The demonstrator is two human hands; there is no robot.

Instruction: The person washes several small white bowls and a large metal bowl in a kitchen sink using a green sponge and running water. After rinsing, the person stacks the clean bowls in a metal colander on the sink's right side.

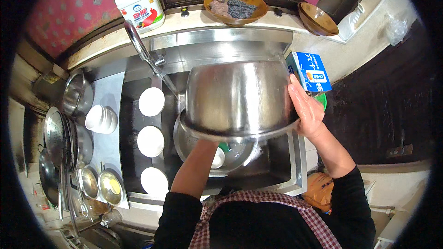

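Note:
A large stainless steel pot (238, 97) is tipped on its side above the right sink basin, its rim towards me. My right hand (306, 109) presses against the pot's right side near the rim, its fingers extended. My left forearm reaches up under the rim, and the pot hides my left hand. Below the pot, a wide metal basin (238, 166) stands in the sink, holding a white bowl (218, 158), something green and some water. The chrome faucet (145, 53) comes down at the pot's left.
White bowls (151, 102) line the sink divider at left. More stacked bowls (100, 119) stand on a metal board (107, 93). Strainers and ladles (55, 138) hang far left. A detergent jug (140, 7), a brown bowl of scourers (236, 7) and a blue box (311, 72) surround the sink.

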